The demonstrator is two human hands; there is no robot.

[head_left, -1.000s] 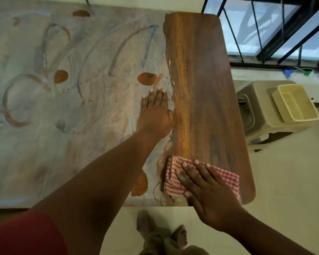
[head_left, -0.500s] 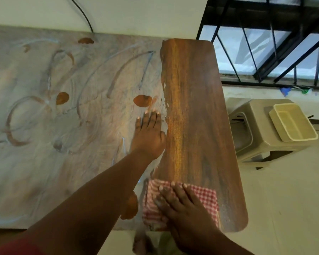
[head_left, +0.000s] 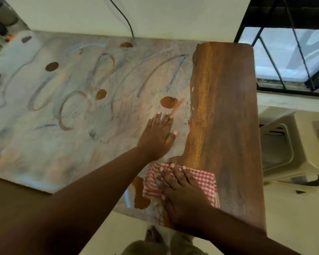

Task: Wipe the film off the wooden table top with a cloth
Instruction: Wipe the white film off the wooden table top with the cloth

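Right hand (head_left: 182, 192) flat on cloth (head_left: 201, 181), fingers straight, pressing it at table's (head_left: 228, 107) near edge, on border between film (head_left: 63, 126) and bare wood. Left hand (head_left: 158, 137) flat on film, fingers straight, holding nothing.

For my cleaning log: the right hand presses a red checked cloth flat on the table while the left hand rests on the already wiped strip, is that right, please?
Not quite. The head view shows the left hand resting on the filmed part of the table, beside the wiped strip. The right hand does press the red checked cloth.
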